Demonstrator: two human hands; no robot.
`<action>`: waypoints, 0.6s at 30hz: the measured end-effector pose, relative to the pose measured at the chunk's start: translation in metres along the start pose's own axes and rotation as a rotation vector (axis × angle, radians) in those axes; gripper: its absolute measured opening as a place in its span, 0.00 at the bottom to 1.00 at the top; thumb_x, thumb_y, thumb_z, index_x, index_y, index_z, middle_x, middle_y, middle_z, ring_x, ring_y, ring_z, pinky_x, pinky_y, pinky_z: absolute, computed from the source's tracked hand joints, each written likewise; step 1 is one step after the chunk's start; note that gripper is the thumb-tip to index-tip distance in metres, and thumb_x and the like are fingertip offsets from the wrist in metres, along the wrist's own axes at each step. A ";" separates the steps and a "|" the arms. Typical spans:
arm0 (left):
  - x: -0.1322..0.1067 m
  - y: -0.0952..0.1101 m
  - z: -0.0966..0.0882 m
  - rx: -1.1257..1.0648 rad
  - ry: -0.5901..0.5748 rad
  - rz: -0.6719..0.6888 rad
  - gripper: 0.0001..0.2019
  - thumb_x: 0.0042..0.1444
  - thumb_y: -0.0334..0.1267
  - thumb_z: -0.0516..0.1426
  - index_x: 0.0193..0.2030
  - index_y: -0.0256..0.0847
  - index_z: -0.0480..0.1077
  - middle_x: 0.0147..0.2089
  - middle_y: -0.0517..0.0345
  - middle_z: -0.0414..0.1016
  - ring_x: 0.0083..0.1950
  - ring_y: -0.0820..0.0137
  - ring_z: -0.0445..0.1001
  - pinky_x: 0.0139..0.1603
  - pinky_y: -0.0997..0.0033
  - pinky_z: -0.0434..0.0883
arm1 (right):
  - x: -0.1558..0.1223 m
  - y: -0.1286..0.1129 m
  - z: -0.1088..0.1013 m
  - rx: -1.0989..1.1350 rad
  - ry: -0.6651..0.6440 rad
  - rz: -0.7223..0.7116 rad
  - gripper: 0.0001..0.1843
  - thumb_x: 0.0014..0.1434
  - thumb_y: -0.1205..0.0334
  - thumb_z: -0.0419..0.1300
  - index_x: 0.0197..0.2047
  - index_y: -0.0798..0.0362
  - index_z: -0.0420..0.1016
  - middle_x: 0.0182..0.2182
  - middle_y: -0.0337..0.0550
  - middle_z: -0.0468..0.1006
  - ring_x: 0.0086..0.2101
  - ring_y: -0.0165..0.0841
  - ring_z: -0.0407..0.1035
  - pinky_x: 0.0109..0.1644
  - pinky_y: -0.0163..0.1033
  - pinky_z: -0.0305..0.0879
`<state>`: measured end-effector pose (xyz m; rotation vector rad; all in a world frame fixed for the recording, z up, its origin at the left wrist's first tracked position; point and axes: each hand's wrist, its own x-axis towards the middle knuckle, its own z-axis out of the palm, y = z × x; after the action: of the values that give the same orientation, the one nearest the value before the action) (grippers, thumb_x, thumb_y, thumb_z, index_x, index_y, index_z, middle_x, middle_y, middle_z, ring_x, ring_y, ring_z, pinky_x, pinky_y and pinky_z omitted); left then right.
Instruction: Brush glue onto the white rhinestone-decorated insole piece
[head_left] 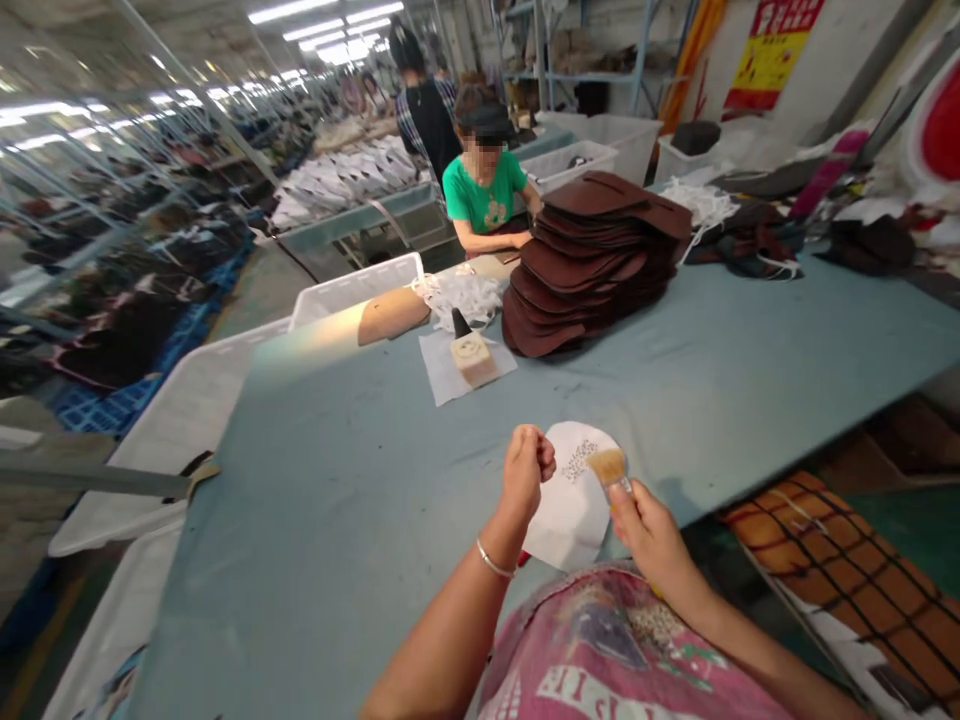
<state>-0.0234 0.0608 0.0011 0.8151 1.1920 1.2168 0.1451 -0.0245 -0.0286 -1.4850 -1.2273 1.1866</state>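
at six o'clock the white piece (566,505) looks like thin matt paper or stiff cloth, smooth, with a patch of fine perforations; the brush (609,468) against it has pale, soft bristles and a shiny metal band; the left wrist wears a thin glossy metal bangle (495,562); the table (360,480) is covered in matt grey-blue sheeting, faintly scuffed; at one o'clock the stacked brown pieces (592,265) look like matt suede or felt; at eleven o'clock the bins (352,290) are white, slightly translucent plastic.
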 end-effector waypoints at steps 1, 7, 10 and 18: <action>-0.004 -0.003 0.000 0.004 -0.068 -0.019 0.28 0.61 0.68 0.49 0.29 0.43 0.60 0.23 0.67 0.58 0.21 0.77 0.53 0.21 0.75 0.52 | 0.001 0.001 -0.001 0.011 -0.004 0.023 0.26 0.65 0.32 0.51 0.33 0.48 0.63 0.19 0.34 0.65 0.21 0.30 0.60 0.23 0.34 0.58; -0.020 -0.020 0.016 0.226 -0.475 -0.039 0.27 0.55 0.63 0.62 0.26 0.42 0.59 0.21 0.67 0.59 0.22 0.78 0.57 0.23 0.76 0.54 | 0.003 0.000 0.001 0.083 -0.092 0.089 0.26 0.65 0.33 0.52 0.35 0.49 0.64 0.21 0.33 0.64 0.22 0.29 0.58 0.24 0.34 0.57; -0.005 -0.010 0.015 0.067 -0.358 -0.033 0.30 0.59 0.65 0.56 0.22 0.43 0.52 0.19 0.70 0.49 0.20 0.80 0.48 0.21 0.75 0.48 | 0.000 -0.005 -0.001 0.164 -0.172 0.182 0.25 0.64 0.33 0.53 0.34 0.48 0.60 0.22 0.32 0.61 0.23 0.29 0.59 0.24 0.34 0.57; -0.012 -0.001 0.001 0.202 -0.309 -0.003 0.19 0.60 0.55 0.59 0.46 0.41 0.66 0.28 0.66 0.65 0.24 0.77 0.61 0.26 0.76 0.58 | 0.004 0.002 -0.010 0.041 -0.165 0.166 0.25 0.67 0.34 0.49 0.35 0.47 0.57 0.23 0.31 0.59 0.23 0.30 0.57 0.26 0.35 0.55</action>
<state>-0.0210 0.0488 0.0032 1.1074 1.0698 0.9361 0.1555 -0.0210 -0.0292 -1.5053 -1.1976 1.4606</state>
